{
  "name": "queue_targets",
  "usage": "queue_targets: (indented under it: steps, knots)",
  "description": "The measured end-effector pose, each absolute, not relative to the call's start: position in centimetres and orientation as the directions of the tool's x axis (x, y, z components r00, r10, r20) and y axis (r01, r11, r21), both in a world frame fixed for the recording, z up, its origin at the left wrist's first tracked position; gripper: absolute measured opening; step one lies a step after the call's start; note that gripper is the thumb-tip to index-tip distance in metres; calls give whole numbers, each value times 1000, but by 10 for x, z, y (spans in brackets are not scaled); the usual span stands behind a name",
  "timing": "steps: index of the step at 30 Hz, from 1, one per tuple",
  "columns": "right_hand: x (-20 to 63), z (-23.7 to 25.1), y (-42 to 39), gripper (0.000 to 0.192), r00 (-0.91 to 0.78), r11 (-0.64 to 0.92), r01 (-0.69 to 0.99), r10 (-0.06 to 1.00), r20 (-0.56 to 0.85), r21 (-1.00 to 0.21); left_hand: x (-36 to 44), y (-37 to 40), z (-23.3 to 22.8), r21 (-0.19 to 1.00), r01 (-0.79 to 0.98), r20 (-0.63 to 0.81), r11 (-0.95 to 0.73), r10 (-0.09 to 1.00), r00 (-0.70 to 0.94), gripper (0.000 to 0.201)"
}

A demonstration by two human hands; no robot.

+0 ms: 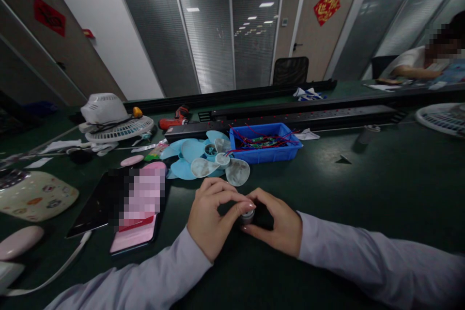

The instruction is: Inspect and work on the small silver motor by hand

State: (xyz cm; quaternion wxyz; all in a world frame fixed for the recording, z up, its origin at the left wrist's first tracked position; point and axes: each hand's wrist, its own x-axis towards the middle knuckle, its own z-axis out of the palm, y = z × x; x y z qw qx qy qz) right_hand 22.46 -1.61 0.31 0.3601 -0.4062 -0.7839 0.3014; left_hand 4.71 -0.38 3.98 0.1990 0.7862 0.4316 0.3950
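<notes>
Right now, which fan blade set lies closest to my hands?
The grey-white fan blade set, stacked on the light blue ones, lies closest, just beyond the left hand and right hand.

My left hand [210, 220] and right hand [278, 225] meet over a small round metal part [248, 214] on the dark green table [363, 193], fingertips of both pinching it between them. Just beyond my knuckles lie fan blades [209, 160], pale blue and grey ones overlapping, touching a blue bin [267, 154] full of red wires. To my left a phone [134, 237] lies flat; farther back sits a white fan grille [119, 131]. Another person [428, 60] sits at the far right.
</notes>
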Motion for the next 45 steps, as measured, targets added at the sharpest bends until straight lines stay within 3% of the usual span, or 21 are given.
queue_targets:
  steps: [6, 12, 15, 21, 28, 31, 36, 45]
  knots:
    - [226, 6, -18, 35, -417, 473, 420, 859, 298, -774, 21, -9, 35, 550, 545, 614, -633, 749, 249, 6]
    - [224, 4, -18, 36, -392, 464, 407, 867, 309, -786, -21, -24, 1, 462, 641, 462, -613, 783, 417, 9]
    - [224, 4, -18, 35, -397, 462, 406, 866, 303, -788, -29, -30, -3, 443, 672, 430, -594, 798, 422, 13]
    - [224, 7, -18, 35, -406, 447, 420, 871, 276, -790, -38, -38, -3, 512, 689, 381, -513, 855, 352, 41]
    - [225, 9, -19, 35, -410, 439, 427, 873, 263, -791, -31, -35, -1, 482, 650, 403, -587, 808, 431, 24]
    - [225, 8, -19, 35, -411, 449, 428, 870, 273, -784, -15, -31, 7, 545, 606, 494, -579, 806, 326, 16]
    - [224, 6, -18, 34, -404, 475, 418, 860, 310, -774, 19, -23, 8, 623, 475, 662, -621, 743, 102, 26]
    - [224, 2, -16, 29, -412, 485, 417, 855, 316, -769, 44, -17, 9, 646, 391, 662, -656, 736, 141, 20]
